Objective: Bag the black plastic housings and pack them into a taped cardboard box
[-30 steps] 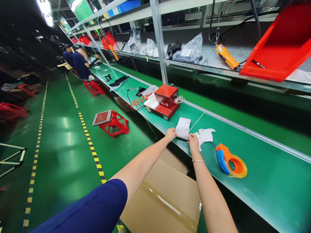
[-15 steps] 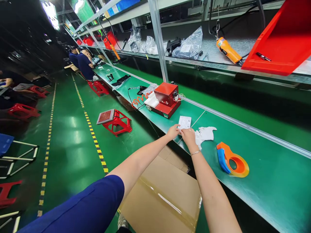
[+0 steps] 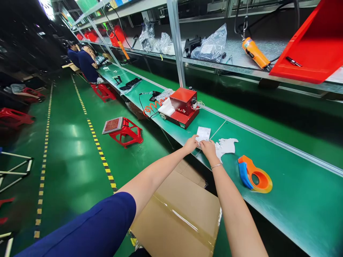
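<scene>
A small white printed sheet of labels point(image 3: 203, 134) lies flat on the green bench point(image 3: 281, 185) near its front edge. My left hand point(image 3: 191, 142) pinches the sheet's near left corner. My right hand point(image 3: 208, 147) rests close beside it, its fingers closed on the sheet's near edge. A pair of white gloves point(image 3: 226, 145) lies just right of my right hand. An orange and blue tape dispenser point(image 3: 253, 176) sits further right on the bench.
A red box-shaped machine point(image 3: 182, 106) with an orange coiled cable stands behind the sheet. A taped cardboard carton point(image 3: 179, 217) sits on the floor below my arms. A red stool point(image 3: 122, 130) stands in the aisle. Seated people work far down the line. Bagged parts fill the shelf.
The sheet has gone from lifted and curled between my hands to lying flat on the bench. My right hand has moved left, closer to my left hand.
</scene>
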`<state>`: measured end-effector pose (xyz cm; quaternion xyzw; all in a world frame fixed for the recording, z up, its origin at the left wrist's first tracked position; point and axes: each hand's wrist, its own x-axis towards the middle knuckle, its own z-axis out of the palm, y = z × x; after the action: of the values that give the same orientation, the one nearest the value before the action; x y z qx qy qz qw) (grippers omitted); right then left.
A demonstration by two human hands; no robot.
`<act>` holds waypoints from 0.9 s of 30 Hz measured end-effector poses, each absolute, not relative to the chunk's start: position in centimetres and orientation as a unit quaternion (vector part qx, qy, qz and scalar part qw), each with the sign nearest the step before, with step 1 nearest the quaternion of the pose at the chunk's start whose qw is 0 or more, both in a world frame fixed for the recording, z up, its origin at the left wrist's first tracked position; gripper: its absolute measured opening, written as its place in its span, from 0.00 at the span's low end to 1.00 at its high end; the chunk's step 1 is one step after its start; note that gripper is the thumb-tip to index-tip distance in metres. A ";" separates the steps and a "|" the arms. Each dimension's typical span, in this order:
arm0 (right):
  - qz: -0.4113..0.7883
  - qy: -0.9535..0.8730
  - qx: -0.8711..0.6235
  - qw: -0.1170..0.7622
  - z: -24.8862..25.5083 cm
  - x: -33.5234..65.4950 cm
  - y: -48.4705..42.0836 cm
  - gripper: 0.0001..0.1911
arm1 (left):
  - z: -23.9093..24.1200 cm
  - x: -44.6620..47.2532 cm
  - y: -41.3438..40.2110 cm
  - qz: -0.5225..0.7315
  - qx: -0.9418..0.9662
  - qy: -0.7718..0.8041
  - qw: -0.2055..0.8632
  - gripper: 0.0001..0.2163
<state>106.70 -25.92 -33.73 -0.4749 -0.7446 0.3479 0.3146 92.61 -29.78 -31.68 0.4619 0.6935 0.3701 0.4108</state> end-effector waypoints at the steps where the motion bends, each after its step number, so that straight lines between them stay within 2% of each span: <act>1: 0.354 -0.714 -0.503 0.335 -33.7 106.8 -25.8 0.13 | -31.7 92.5 -29.8 0.368 0.460 0.698 0.406 0.25; 7: 0.314 -0.483 -0.665 0.476 -31.5 112.3 -25.8 0.24 | -30.8 90.9 -29.7 0.367 0.429 0.725 0.394 0.28; 11: 0.259 -0.444 -0.684 0.518 -28.7 114.6 -30.1 0.28 | -28.7 90.5 -33.1 0.404 0.436 0.706 0.385 0.33; 16: 0.249 -0.559 -0.618 0.494 -26.4 109.6 -38.5 0.27 | -25.8 93.4 -43.0 0.442 0.468 0.641 0.418 0.17; 20: 0.291 -0.664 -0.530 0.440 -26.2 103.9 -44.6 0.25 | -24.8 94.1 -49.3 0.502 0.422 0.601 0.457 0.18; 23: 0.334 -0.711 -0.481 0.389 -26.5 101.7 -48.5 0.23 | -25.1 91.3 -52.2 0.560 0.331 0.606 0.459 0.20; 27: 0.442 -0.643 -0.513 0.358 -26.3 100.3 -51.2 0.31 | -26.2 85.2 -55.9 0.573 0.264 0.622 0.465 0.22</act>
<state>100.33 -51.20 -26.33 -0.5127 -0.6432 0.4421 0.3578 85.17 -55.90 -26.16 0.2643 0.6217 0.5725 0.4646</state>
